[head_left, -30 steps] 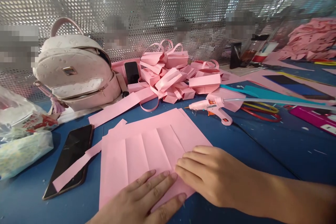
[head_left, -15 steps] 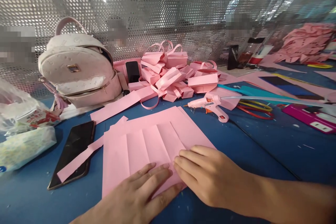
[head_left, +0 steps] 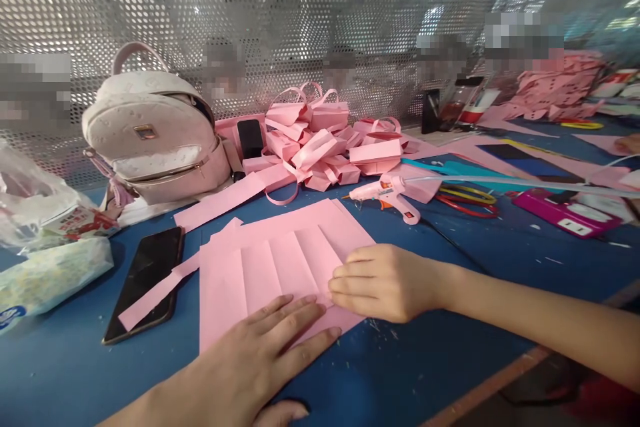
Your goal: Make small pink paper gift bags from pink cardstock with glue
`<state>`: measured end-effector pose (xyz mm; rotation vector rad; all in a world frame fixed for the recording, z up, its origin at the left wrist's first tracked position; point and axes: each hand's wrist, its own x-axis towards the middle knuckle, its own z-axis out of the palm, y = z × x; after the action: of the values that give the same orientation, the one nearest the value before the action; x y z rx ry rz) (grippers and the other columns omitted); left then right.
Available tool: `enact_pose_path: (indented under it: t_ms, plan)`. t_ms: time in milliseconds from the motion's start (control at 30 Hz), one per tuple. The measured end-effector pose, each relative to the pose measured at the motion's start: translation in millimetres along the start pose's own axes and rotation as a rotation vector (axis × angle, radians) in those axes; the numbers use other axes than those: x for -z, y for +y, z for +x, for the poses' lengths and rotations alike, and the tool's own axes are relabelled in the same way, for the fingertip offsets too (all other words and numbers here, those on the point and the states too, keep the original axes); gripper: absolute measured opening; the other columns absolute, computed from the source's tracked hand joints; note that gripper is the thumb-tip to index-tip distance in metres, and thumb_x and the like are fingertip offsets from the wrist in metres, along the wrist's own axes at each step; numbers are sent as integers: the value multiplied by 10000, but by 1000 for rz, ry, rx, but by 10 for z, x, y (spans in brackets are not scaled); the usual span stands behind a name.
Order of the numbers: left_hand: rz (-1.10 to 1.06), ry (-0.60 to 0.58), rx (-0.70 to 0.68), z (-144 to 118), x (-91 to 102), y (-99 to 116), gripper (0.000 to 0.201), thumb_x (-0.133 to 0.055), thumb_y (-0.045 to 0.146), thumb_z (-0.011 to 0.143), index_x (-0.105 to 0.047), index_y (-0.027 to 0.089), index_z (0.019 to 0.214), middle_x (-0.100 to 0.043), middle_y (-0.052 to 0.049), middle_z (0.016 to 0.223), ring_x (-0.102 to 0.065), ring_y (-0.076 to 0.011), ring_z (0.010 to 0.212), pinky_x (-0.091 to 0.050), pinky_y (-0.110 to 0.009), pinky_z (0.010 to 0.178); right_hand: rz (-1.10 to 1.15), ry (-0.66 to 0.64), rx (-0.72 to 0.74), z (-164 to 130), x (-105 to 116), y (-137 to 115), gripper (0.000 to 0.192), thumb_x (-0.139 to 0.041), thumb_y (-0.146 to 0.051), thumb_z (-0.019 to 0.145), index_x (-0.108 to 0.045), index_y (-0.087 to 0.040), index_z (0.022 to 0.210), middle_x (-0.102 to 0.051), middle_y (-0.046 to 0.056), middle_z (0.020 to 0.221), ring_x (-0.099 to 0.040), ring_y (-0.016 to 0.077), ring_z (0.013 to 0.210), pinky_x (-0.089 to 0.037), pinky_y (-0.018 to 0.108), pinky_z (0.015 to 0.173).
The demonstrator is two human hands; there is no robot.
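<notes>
Since a second ago the right hand (head_left: 385, 282) has slid up the frame. It now rests with fingers together on the right edge of the creased pink paper (head_left: 280, 260) at lower centre. The left hand (head_left: 260, 360) lies flat, fingers spread, on its lower edge. Two black phones show — one (head_left: 145, 280) at lower left, one (head_left: 250, 138) by the backpack (head_left: 155, 133) — and one glue gun (head_left: 387, 192).

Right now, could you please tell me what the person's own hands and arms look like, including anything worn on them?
Both are bare. The left hand and the right hand wear no gloves, rings or bracelets that can be seen. The right forearm is uncovered all the way to the picture's edge, with no sleeve or watch. The fingernails are short and unpainted. No markings show.
</notes>
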<state>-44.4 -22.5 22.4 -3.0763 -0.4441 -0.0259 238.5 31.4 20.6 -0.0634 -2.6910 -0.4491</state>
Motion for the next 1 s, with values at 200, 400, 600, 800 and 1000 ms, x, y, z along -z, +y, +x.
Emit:
enact_pose_path:
  t_ms: [200, 400, 600, 800, 1000]
  plan:
    - [-23, 14, 1, 11, 29, -5, 680, -494, 483, 1017, -297, 146, 1574, -407, -161, 1578, -437, -296, 1436, -467, -428, 1108, 308, -171, -131, 111, 30, 225, 268, -500, -221, 1049, -708, -162, 890, -735, 27, 868, -643, 154, 804, -436, 298, 679]
    - [1, 117, 18, 19, -83, -34, 587, -434, 497, 1037, -376, 216, 1549, -511, -114, 1520, -482, -260, 1406, -446, -381, 1131, 820, -316, -420, 179, -67, 421, 274, -672, -412, 947, -743, -169, 843, -655, 9, 799, -595, 142, 838, -452, 232, 721]
    - [133, 374, 6, 45, -528, -83, 491, -360, 255, 1072, -352, 224, 1562, -587, -87, 1446, -548, -257, 1338, -466, -396, 1108, 910, -86, -294, 60, -295, 453, 271, -694, -448, 924, -805, -202, 899, -672, 22, 763, -566, 133, 736, -434, 256, 700]
    - [191, 400, 43, 91, -493, -97, 430, -369, 237, 1085, -455, 280, 1504, -620, -21, 1412, -549, -169, 1329, -402, -322, 1160, 655, -3, -150, 1, -264, 405, 225, -578, -303, 1019, -766, -199, 954, -701, 26, 788, -562, 138, 710, -391, 289, 624]
    - [210, 409, 95, 91, -728, -71, 430, -311, 303, 1099, -502, 197, 1469, -466, 0, 1564, -355, -164, 1478, -248, -315, 1248, 332, -63, -47, 46, -153, 368, 314, -445, -100, 1029, -713, -176, 885, -668, 12, 742, -523, 150, 667, -391, 318, 586]
